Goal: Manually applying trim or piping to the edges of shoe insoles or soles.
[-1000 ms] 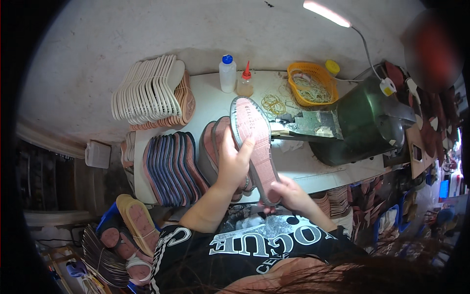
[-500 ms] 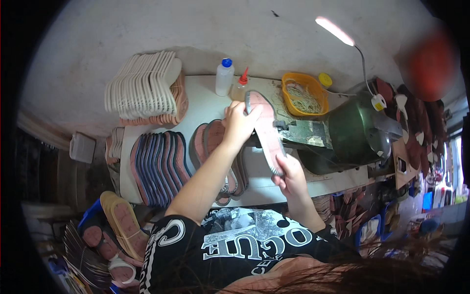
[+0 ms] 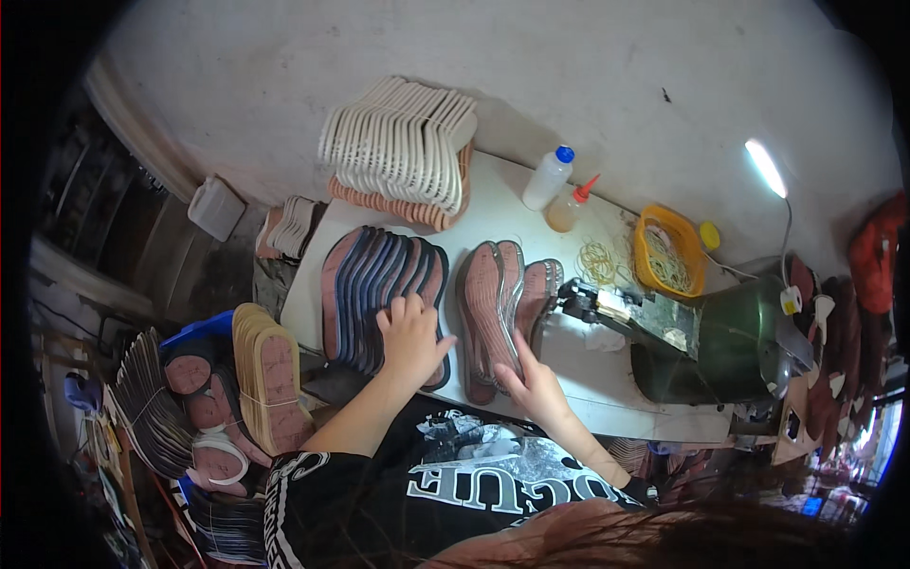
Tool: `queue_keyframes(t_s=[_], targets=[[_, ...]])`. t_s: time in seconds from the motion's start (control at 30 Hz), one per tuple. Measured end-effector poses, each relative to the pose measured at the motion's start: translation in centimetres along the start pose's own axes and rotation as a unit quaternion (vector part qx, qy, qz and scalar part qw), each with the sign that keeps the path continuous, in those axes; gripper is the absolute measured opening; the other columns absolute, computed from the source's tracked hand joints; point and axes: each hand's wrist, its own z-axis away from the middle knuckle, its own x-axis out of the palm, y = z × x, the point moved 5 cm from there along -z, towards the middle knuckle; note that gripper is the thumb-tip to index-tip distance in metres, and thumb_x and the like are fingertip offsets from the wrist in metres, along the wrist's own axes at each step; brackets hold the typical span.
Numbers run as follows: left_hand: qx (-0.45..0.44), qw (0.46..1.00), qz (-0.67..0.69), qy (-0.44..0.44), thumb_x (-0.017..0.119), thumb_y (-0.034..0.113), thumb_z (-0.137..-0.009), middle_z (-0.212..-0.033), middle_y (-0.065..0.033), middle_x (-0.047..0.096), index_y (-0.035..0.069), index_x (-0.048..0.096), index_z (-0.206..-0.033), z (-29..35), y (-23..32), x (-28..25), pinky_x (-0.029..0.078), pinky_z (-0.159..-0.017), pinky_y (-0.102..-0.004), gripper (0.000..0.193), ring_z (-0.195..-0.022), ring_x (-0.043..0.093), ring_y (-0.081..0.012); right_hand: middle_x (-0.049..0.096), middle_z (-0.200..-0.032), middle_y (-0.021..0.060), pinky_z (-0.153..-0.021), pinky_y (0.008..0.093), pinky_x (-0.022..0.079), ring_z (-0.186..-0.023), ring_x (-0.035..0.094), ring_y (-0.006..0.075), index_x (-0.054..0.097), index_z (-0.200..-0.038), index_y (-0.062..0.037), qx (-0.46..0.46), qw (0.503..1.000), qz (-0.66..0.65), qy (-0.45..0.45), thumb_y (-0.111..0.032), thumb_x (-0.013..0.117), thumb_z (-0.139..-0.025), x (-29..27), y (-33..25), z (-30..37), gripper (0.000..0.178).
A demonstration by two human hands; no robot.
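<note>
My left hand point(image 3: 410, 341) rests over the near right end of a row of dark-edged pink insoles point(image 3: 379, 284), its fingers spread and thumb out to the side. These insoles stand on edge, packed face to face. To the right lies an overlapping pile of pink insoles with grey rims point(image 3: 482, 308). Beside this pile's near right edge is my right hand point(image 3: 540, 387), index finger stretched along the rim and thumb apart. Neither hand has an insole lifted. Just right of the pile, the dark metal head of a green machine point(image 3: 654, 322) reaches over the table.
Behind stands a tall stack of white insoles point(image 3: 403, 142). A blue-capped bottle point(image 3: 548, 180), a red-tipped bottle point(image 3: 567, 211) and an orange basket of bands point(image 3: 649, 270) line the back. A lamp point(image 3: 766, 168) shines at right. Tied tan insoles point(image 3: 275, 379) stand at left, off the white table point(image 3: 588, 375).
The pink insole held up by both hands is out of them. My left hand moved to the dark-edged row, my right hand down beside the pile. The view turned left.
</note>
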Motion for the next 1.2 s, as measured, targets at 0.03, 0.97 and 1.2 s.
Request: queue_keyframes(t_s=[0.03,0.97,1.2], targets=[[-0.001,1.0,-0.018,-0.018,0.073,0.029,-0.064,-0.093,-0.0066,0.049,0.007,0.065,-0.077,0.6,-0.4,0.6,0.03,-0.079,-0.0439,0.027,-0.097,0.043,-0.0258,0.062,-0.07,0.0242,-0.061,0.0443,0.049,-0.068,0.063,0.0406,0.037,-0.137,0.0012,0.009,0.999,0.009,-0.048,-0.034,0.058,-0.089,0.2,-0.7,0.1,0.063],[-0.029,0.64,0.767,-0.035,0.064,0.014,-0.088,-0.1,-0.0051,0.063,-0.001,0.049,-0.121,-4.0,11.2,-4.2,0.044,-0.081,-0.0271,0.04,-0.085,0.056,-0.0109,0.053,-0.127,0.0107,-0.101,0.0339,0.037,-0.116,0.049,0.0172,0.046,-0.131,0.0026,-0.151,0.891,-0.429,0.0,-0.014,0.057,-0.093,-8.5,-5.1,3.1,0.043],[-0.078,0.518,0.843,-0.122,0.056,0.01,-0.092,-0.101,-0.0062,0.063,-0.002,0.055,-0.113,-3.9,15.0,-2.3,0.049,-0.078,-0.0248,0.025,-0.087,0.061,-0.0106,0.056,-0.123,0.013,-0.095,0.034,0.046,-0.112,0.056,0.0206,0.047,-0.129,0.0033,-0.146,0.759,-0.634,-0.023,-0.022,0.063,-0.09,-8.2,-0.3,1.6,0.05]])
